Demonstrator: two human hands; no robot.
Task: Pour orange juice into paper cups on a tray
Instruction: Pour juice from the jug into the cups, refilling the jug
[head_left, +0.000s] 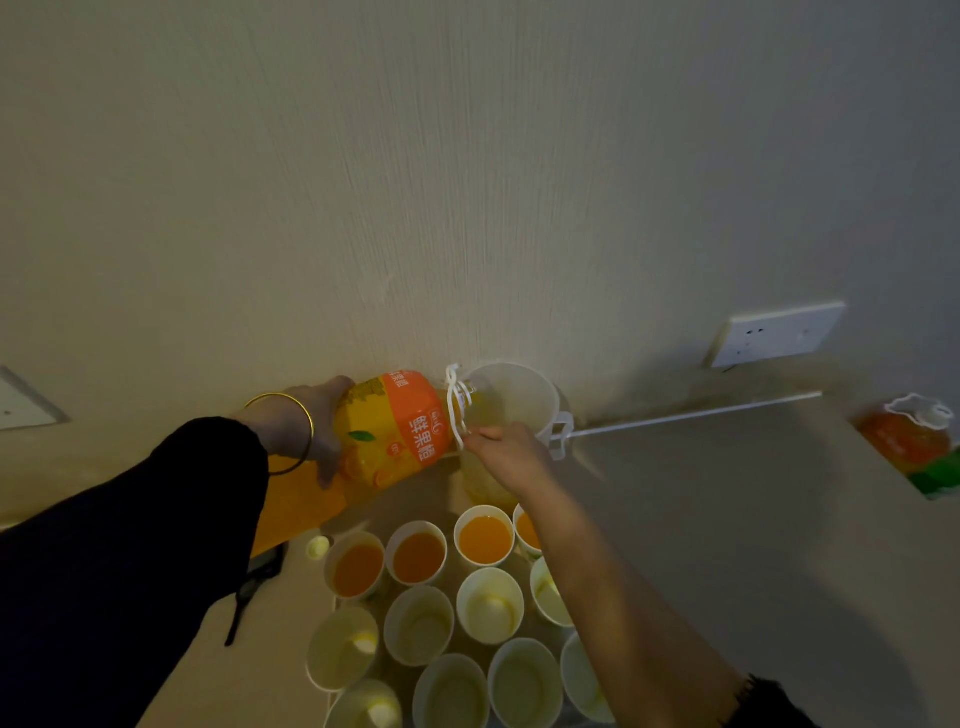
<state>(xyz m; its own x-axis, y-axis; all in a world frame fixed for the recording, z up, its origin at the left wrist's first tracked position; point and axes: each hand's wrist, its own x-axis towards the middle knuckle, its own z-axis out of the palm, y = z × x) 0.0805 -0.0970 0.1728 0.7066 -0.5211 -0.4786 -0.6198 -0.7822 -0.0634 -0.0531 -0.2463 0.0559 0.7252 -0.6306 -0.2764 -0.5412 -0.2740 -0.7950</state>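
A big orange juice bottle (400, 426) with an orange label lies tilted on its side above the counter, its mouth pointing right into a white translucent jug (524, 395). My left hand (311, 431), with a gold bangle, holds the bottle's body. My right hand (506, 454) pinches the white carry loop at the bottle's neck. Below, several paper cups stand packed together. The back row, such as cup (484, 538) and cup (358, 569), holds orange juice. Nearer ones like cup (491, 605) are empty. The cups hide the tray under them.
A yellow bottle cap (318, 546) lies left of the cups beside a black object with a strap (262, 571). A second juice bottle (909, 441) stands far right. A wall socket (774, 335) and a thin white rod (701, 413) are behind.
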